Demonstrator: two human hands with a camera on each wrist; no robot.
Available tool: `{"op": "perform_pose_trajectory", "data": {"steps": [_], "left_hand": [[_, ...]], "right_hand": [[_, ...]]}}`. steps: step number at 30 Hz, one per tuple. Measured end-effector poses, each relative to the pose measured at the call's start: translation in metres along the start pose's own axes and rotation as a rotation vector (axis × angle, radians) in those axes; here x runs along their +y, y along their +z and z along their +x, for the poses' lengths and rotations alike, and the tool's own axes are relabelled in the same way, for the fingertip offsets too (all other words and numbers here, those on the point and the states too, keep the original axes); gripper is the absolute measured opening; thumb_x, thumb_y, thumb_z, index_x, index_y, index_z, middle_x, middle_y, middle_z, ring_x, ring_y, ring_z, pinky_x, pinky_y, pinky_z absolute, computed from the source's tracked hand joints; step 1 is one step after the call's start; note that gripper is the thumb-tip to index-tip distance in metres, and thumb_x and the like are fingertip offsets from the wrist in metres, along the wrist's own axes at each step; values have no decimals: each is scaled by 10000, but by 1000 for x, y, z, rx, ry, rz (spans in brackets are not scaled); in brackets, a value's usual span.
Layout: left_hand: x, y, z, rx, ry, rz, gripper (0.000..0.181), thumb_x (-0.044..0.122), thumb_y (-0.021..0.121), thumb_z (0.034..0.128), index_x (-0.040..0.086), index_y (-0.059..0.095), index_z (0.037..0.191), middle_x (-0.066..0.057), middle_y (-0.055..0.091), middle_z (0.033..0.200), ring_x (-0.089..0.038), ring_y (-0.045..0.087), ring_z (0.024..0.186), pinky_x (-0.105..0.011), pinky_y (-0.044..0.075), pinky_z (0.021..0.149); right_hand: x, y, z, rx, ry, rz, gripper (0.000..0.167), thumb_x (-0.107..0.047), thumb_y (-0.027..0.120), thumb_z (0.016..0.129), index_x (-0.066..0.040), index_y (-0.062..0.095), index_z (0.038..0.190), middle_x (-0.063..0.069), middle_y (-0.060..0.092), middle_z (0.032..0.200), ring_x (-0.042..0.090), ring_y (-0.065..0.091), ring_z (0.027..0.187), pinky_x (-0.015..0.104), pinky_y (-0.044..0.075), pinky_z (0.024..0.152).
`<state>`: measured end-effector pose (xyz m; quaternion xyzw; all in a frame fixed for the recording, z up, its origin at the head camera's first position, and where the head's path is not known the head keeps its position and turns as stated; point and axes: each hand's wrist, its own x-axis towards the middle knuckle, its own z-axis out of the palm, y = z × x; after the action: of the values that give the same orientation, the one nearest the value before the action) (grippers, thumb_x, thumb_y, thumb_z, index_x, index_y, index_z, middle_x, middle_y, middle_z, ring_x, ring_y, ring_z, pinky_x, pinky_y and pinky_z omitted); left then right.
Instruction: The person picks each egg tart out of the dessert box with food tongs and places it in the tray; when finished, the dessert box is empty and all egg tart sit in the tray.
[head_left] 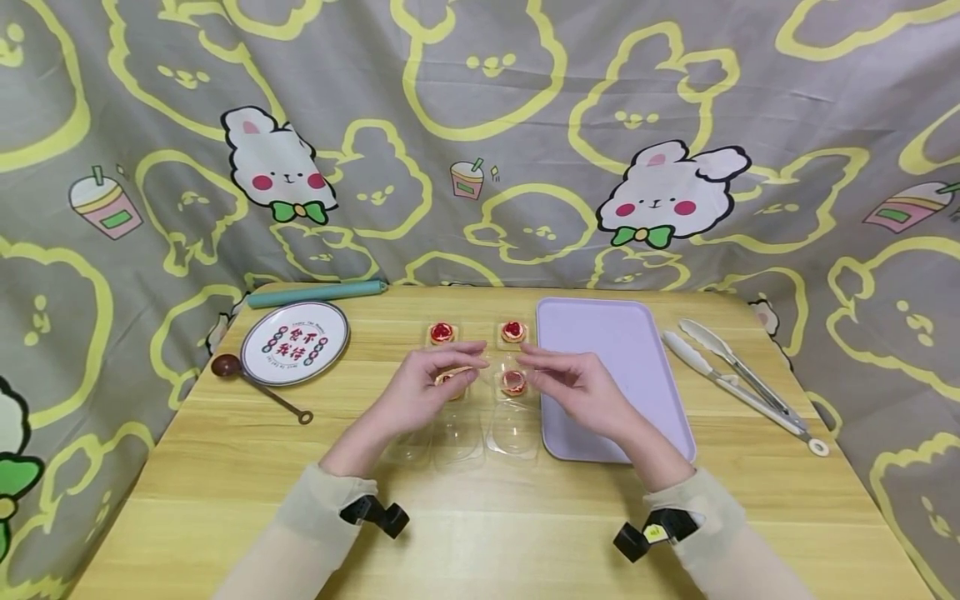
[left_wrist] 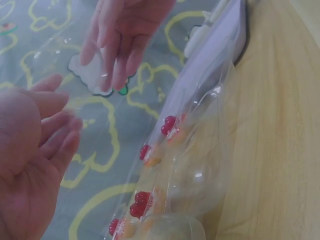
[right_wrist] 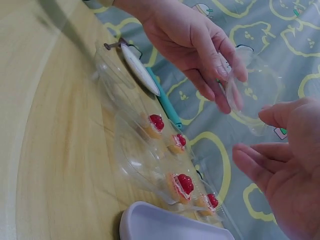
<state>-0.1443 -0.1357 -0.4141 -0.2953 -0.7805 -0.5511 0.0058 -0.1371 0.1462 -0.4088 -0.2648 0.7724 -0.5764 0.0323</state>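
Observation:
A clear, rounded piece of plastic, which looks like a container lid (right_wrist: pixel 256 95), is held up between both hands. My left hand (head_left: pixel 423 387) pinches its near edge between thumb and fingers, seen best in the right wrist view. My right hand (head_left: pixel 581 387) has its thumb on the opposite side, fingers curved below. Beneath the hands, several small tarts with red berry tops (head_left: pixel 442 333) sit in clear plastic clamshell boxes (right_wrist: pixel 135 162). Open lids (head_left: pixel 513 429) of these boxes lie toward me. My left hand partly covers the nearer left tart (head_left: pixel 450 382).
A lilac tray (head_left: pixel 600 350) lies right of the boxes, with white-tipped tongs (head_left: pixel 738 387) beyond it. To the left are a white plate with red lettering (head_left: pixel 296 342), a brown spoon (head_left: pixel 262 390) and a teal rolled item (head_left: pixel 318 293). A patterned curtain (head_left: pixel 480 150) hangs behind the table.

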Motion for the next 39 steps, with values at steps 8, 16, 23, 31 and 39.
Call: {"op": "perform_pose_trajectory", "data": {"steps": [8, 16, 23, 31, 39], "left_hand": [[0, 4, -2, -18, -81, -73, 230, -13, 699, 1005, 24, 782, 1216, -127, 753, 1241, -256, 744, 1086, -343, 625, 890], [3, 2, -6, -77, -141, -55, 465, 183, 865, 915, 106, 723, 1351, 4, 749, 1265, -234, 702, 1186, -432, 555, 1041], [3, 2, -5, -82, -128, -56, 635, 166, 896, 878, 91, 636, 1452, -6, 736, 1292, -182, 713, 1147, -394, 567, 1024], [3, -2, -10, -137, -137, -46, 808, 166, 925, 839, 97, 538, 1545, -90, 724, 1308, -171, 699, 1153, -339, 546, 1043], [1, -19, -20, -142, -166, -32, 840, 248, 944, 817, 146, 547, 1549, -32, 732, 1303, -247, 699, 1188, -388, 525, 1080]], "right_hand": [[2, 1, -2, -33, 30, 132, 346, 4, 663, 1032, 87, 654, 1368, 223, 693, 1320, 317, 716, 1159, 316, 564, 1002], [4, -1, -6, -145, -15, 219, 609, 97, 728, 946, 94, 497, 1510, 239, 581, 1482, 428, 677, 1197, 373, 592, 965], [3, 0, -5, -121, -12, 175, 743, 77, 791, 907, 37, 452, 1568, 239, 641, 1407, 320, 724, 1135, 394, 591, 973], [5, 3, -5, -145, 20, 112, 861, 19, 891, 829, 63, 441, 1562, 262, 711, 1251, 331, 732, 1073, 352, 589, 979], [-1, 16, 6, -144, 6, 64, 845, -20, 925, 804, 51, 501, 1531, 185, 758, 1158, 392, 726, 1023, 376, 609, 937]]}}
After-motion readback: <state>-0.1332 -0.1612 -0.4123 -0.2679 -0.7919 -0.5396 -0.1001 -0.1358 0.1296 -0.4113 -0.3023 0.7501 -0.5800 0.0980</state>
